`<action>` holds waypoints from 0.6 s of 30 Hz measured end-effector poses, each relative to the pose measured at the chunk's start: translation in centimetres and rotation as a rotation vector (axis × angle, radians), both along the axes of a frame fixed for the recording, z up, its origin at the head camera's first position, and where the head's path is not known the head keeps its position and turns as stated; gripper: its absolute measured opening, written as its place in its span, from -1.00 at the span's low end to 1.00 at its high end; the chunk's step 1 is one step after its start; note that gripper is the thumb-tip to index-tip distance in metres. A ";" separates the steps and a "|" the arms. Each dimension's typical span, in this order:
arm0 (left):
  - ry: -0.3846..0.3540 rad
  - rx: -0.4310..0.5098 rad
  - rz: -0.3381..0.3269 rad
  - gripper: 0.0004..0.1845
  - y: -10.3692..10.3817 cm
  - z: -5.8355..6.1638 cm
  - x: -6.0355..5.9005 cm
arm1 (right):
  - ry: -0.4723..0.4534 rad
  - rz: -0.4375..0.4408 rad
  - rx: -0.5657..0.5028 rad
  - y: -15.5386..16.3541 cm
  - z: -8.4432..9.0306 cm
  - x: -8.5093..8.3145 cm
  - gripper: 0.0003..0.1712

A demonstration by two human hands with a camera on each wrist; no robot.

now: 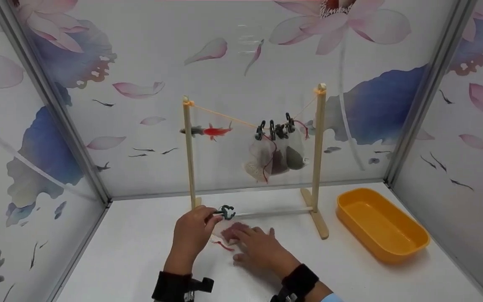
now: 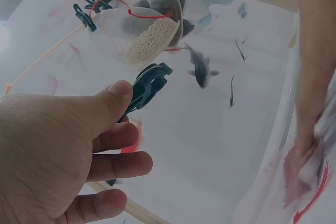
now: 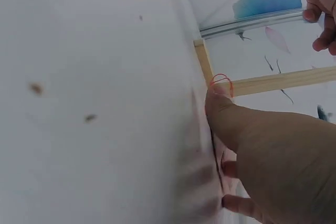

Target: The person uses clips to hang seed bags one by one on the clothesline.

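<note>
Now the left hand (image 1: 191,235) pinches a dark green clip (image 1: 226,212) between thumb and fingers, while at its 3 o'clock the right hand (image 1: 258,247) presses spread fingers flat on a small pouch (image 1: 229,233) with a red string, lying on the white table (image 1: 141,251) just before the wooden rack (image 1: 319,159), whose line carries three clipped pouches (image 1: 276,155), an orange tray (image 1: 380,224) farther toward 3 o'clock.

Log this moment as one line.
left hand: pinches green clip | right hand: presses pink pouch on table | line: three pouches clipped
</note>
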State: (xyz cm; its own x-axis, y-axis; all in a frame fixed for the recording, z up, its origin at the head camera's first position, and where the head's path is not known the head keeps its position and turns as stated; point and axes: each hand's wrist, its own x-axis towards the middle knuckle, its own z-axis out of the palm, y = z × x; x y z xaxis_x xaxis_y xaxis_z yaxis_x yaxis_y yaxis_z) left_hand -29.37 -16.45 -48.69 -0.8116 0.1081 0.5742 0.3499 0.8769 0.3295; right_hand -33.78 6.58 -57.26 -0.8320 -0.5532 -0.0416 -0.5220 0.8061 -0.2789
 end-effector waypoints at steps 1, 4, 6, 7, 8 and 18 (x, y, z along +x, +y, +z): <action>-0.005 0.002 0.003 -0.78 0.0 0.0 0.0 | 0.040 -0.032 0.007 0.2 0.1 -0.1 -0.18; -0.014 0.005 0.012 -0.77 0.1 0.0 0.0 | 0.115 -0.162 0.041 1.3 0.3 -0.6 -0.35; -0.022 0.008 0.014 -0.76 0.2 -0.1 0.0 | 0.124 -0.248 0.062 2.3 0.4 -0.9 -0.43; -0.027 0.009 0.015 -0.75 0.3 -0.1 0.0 | 0.124 -0.281 0.075 2.9 0.5 -1.1 -0.48; -0.032 0.007 0.017 -0.75 0.4 -0.1 0.0 | 0.127 -0.309 0.076 3.4 0.5 -1.2 -0.50; -0.066 -0.008 0.008 -0.75 0.7 -0.7 -0.2 | 0.084 -0.379 0.016 6.7 1.2 -2.6 -0.56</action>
